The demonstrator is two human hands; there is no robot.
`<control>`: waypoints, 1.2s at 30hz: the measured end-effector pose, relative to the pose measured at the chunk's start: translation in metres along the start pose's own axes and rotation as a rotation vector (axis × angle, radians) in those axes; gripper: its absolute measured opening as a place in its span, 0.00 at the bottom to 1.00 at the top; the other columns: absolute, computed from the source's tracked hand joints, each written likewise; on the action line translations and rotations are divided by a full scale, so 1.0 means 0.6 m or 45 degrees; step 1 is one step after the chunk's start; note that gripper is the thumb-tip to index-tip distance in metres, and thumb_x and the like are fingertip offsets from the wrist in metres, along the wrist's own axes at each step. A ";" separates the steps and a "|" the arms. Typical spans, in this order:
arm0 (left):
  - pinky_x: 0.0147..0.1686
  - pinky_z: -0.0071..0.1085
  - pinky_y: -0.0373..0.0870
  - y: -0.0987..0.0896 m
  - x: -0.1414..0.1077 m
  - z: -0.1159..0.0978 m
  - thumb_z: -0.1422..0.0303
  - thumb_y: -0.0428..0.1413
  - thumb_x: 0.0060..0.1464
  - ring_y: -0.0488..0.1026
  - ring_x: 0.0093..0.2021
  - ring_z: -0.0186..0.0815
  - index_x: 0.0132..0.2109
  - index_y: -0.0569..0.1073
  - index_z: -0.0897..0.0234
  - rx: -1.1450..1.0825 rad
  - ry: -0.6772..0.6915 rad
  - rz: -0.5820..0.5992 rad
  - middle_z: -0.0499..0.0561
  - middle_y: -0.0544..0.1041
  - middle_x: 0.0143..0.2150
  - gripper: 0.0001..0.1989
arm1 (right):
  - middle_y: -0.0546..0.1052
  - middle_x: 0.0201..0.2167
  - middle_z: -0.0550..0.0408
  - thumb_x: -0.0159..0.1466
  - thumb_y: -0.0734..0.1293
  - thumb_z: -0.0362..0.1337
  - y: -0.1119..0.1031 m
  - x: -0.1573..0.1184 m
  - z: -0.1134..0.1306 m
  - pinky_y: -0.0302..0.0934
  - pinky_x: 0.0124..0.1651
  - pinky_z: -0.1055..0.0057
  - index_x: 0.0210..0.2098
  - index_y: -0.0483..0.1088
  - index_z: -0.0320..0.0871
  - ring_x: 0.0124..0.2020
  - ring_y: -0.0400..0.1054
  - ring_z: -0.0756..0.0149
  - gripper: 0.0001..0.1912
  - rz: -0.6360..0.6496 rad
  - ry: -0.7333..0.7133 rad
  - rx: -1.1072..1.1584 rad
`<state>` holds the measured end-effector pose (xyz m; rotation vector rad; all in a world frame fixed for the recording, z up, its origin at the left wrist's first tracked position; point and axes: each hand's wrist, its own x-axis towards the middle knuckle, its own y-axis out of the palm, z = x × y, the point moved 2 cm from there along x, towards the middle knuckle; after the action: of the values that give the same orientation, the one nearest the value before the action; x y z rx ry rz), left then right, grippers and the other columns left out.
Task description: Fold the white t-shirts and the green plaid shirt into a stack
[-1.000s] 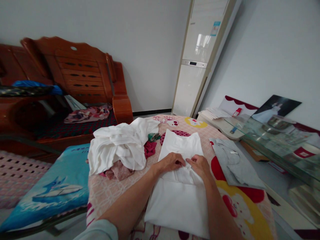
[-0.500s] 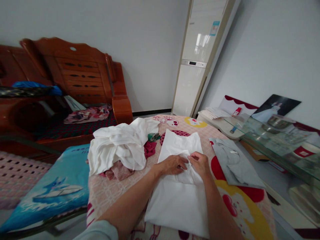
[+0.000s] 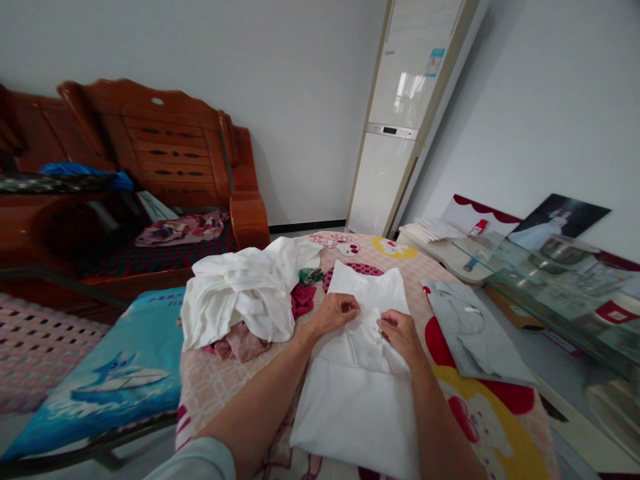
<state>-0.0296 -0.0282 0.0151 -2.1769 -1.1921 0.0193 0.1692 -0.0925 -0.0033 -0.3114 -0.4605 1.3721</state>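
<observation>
A white garment (image 3: 355, 400), folded into a long shape, lies on the patterned tablecloth (image 3: 230, 400) in front of me. My left hand (image 3: 336, 313) is over its left edge with curled fingers; whether they pinch any cloth is hidden. At the garment's gathered middle, my right hand (image 3: 399, 330) has thumb and fingers closed on the white fabric. A crumpled white cloth pile (image 3: 240, 287) sits to the left, with dark red (image 3: 303, 300) and pinkish (image 3: 243, 343) pieces beside and under it. A folded grey garment (image 3: 473, 330) lies on the right.
A blue cushion (image 3: 125, 373) is at the lower left, before a wooden bench (image 3: 175, 157). On the right stands a glass shelf (image 3: 550, 287) with a metal bowl (image 3: 567, 248). A tall white cabinet unit (image 3: 383, 173) is behind the table.
My left hand has moved up and left, away from my right hand, which has shifted slightly right. The gathered white fabric between them lies looser. The view has shifted a little.
</observation>
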 end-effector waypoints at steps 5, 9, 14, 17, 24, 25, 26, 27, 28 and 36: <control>0.36 0.25 0.68 0.006 0.001 0.014 0.75 0.59 0.44 0.72 0.32 0.30 0.44 0.76 0.65 0.221 -0.016 0.035 0.50 0.77 0.42 0.16 | 0.69 0.17 0.60 0.54 0.65 0.42 0.000 0.000 -0.001 0.54 0.23 0.75 0.24 0.69 0.42 0.19 0.61 0.70 0.09 0.013 -0.017 0.030; 0.41 0.26 0.69 0.015 0.000 0.017 0.81 0.53 0.46 0.74 0.36 0.32 0.38 0.78 0.65 0.294 -0.052 -0.009 0.50 0.78 0.38 0.14 | 0.71 0.20 0.59 0.53 0.67 0.40 0.002 0.001 -0.005 0.56 0.26 0.75 0.26 0.72 0.41 0.22 0.63 0.70 0.08 0.084 -0.083 0.030; 0.46 0.29 0.68 0.014 0.001 0.016 0.81 0.51 0.46 0.74 0.41 0.35 0.38 0.78 0.65 0.268 -0.049 -0.146 0.50 0.79 0.39 0.15 | 0.75 0.23 0.56 0.54 0.67 0.40 -0.001 -0.001 0.002 0.58 0.31 0.73 0.28 0.75 0.40 0.26 0.67 0.67 0.09 0.125 -0.158 -0.050; 0.46 0.30 0.69 0.014 0.002 0.019 0.82 0.50 0.45 0.74 0.41 0.34 0.35 0.78 0.65 0.235 -0.029 -0.175 0.51 0.79 0.39 0.15 | 0.74 0.25 0.55 0.56 0.67 0.42 0.000 -0.004 0.013 0.57 0.32 0.74 0.25 0.76 0.41 0.27 0.66 0.68 0.10 0.219 -0.251 -0.193; 0.47 0.31 0.69 0.022 0.004 0.024 0.83 0.48 0.45 0.74 0.40 0.34 0.29 0.76 0.65 0.298 -0.074 -0.192 0.51 0.78 0.41 0.15 | 0.72 0.24 0.57 0.61 0.64 0.43 0.013 -0.008 0.023 0.53 0.30 0.74 0.18 0.71 0.43 0.24 0.63 0.72 0.18 0.268 -0.321 -0.542; 0.47 0.31 0.69 0.023 0.004 0.023 0.83 0.48 0.46 0.73 0.40 0.34 0.30 0.76 0.64 0.315 -0.086 -0.200 0.51 0.78 0.40 0.14 | 0.72 0.25 0.57 0.60 0.66 0.42 0.015 -0.009 0.025 0.53 0.30 0.74 0.19 0.72 0.43 0.25 0.63 0.71 0.15 0.260 -0.311 -0.571; 0.46 0.31 0.69 0.024 0.003 0.021 0.82 0.49 0.46 0.73 0.39 0.34 0.31 0.76 0.64 0.336 -0.094 -0.213 0.51 0.78 0.38 0.13 | 0.73 0.25 0.57 0.59 0.67 0.41 0.017 -0.009 0.027 0.54 0.30 0.74 0.20 0.73 0.44 0.25 0.64 0.71 0.13 0.245 -0.303 -0.601; 0.45 0.31 0.69 0.023 0.003 0.019 0.81 0.50 0.47 0.73 0.39 0.35 0.32 0.76 0.64 0.358 -0.097 -0.228 0.51 0.78 0.37 0.12 | 0.73 0.26 0.57 0.58 0.69 0.41 0.018 -0.009 0.030 0.55 0.31 0.74 0.21 0.74 0.45 0.26 0.64 0.71 0.11 0.223 -0.299 -0.631; 0.45 0.31 0.69 0.023 0.003 0.017 0.80 0.51 0.48 0.72 0.38 0.35 0.33 0.76 0.64 0.376 -0.092 -0.245 0.51 0.77 0.36 0.11 | 0.73 0.25 0.57 0.57 0.70 0.41 0.020 -0.009 0.032 0.56 0.31 0.73 0.21 0.74 0.45 0.26 0.65 0.69 0.11 0.190 -0.302 -0.662; 0.50 0.34 0.66 0.028 -0.001 0.013 0.72 0.57 0.53 0.71 0.46 0.39 0.41 0.77 0.65 0.372 0.096 -0.125 0.54 0.77 0.42 0.07 | 0.72 0.53 0.43 0.53 0.74 0.39 0.034 -0.002 0.009 0.59 0.58 0.55 0.46 0.76 0.44 0.55 0.65 0.51 0.20 0.060 -0.498 -0.588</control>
<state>-0.0199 -0.0304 -0.0004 -1.8483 -1.1729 0.0649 0.1487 -0.0905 -0.0086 -0.4324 -1.1079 1.3654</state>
